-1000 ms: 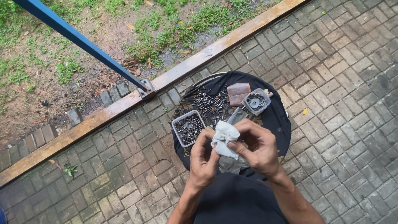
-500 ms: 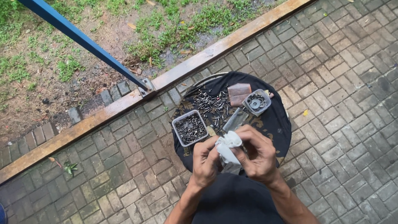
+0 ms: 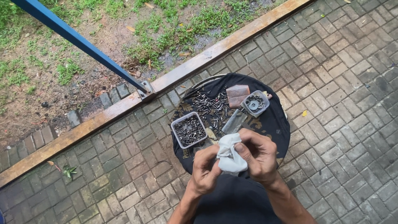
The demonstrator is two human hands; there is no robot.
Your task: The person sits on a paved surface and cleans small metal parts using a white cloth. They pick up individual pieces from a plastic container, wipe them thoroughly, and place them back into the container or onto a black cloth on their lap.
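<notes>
So your left hand (image 3: 206,169) and right hand (image 3: 258,157) are both up in front of you, just below the near edge of the round black-covered table (image 3: 277,120), forearms coming in from the bottom of the view and angling toward each other. Both sets of fingers are curled tight around a small white cloth (image 3: 229,155) bunched between them. Left thumb and fingers pinch the lower left part of it, right fingers wrap over the top and right side. Can't tell if there's anything wrapped inside the cloth, it's all scrunched up.

As for stuff on the table: a square clear plastic tub (image 3: 189,130) full of dark little metal bits sits at the left side of it. A smaller squarish grey tub (image 3: 255,103) with washers and round metal parts is toward the far right. Right next to that tub, on its left, lie a couple of brown rectangular sheets (image 3: 236,94). A loose scatter of dark screws (image 3: 209,108) is spread across the middle, between the two tubs, and a flat greyish strip (image 3: 233,122) lies just beyond your hands.

Off the table's far left edge, a blue metal pole (image 3: 78,40) slants down to the wooden border (image 3: 124,105).
</notes>
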